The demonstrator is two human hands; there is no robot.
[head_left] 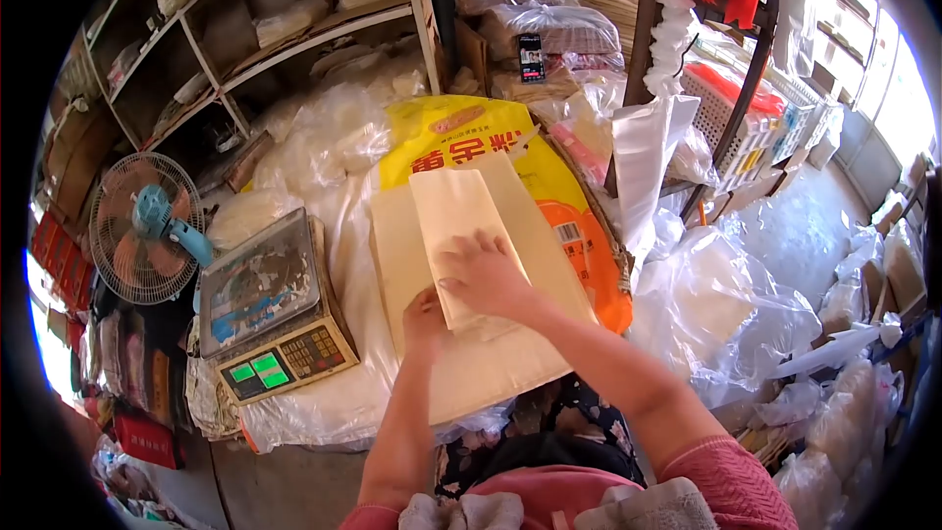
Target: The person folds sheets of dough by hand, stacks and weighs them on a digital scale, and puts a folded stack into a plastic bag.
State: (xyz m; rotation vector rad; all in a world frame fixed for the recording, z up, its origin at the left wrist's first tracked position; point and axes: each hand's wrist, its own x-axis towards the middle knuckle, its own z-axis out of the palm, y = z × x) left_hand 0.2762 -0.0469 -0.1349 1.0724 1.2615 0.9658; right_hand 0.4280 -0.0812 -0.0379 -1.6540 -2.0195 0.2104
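A pale cream paper sheet (456, 201), folded into a long narrow strip, lies over a stack of larger cream sheets (397, 236) in front of me. My right hand (486, 275) rests flat on the strip's lower half, fingers spread and pointing up and to the left. At the strip's lower left edge is my left hand (424, 322), its fingers curled in against the paper. The fingertips there are partly hidden, but they seem closed on the edge. Under the stack shows a yellow and orange printed sack (579, 265).
A digital scale (270, 285) with lit green displays stands to the left, beside a fan (147, 226). Shelves (294, 39) with plastic-wrapped bundles rise behind. A phone (531, 59) is propped up at the back. Clear plastic bags (721, 304) heap to the right, below white baskets (746, 113).
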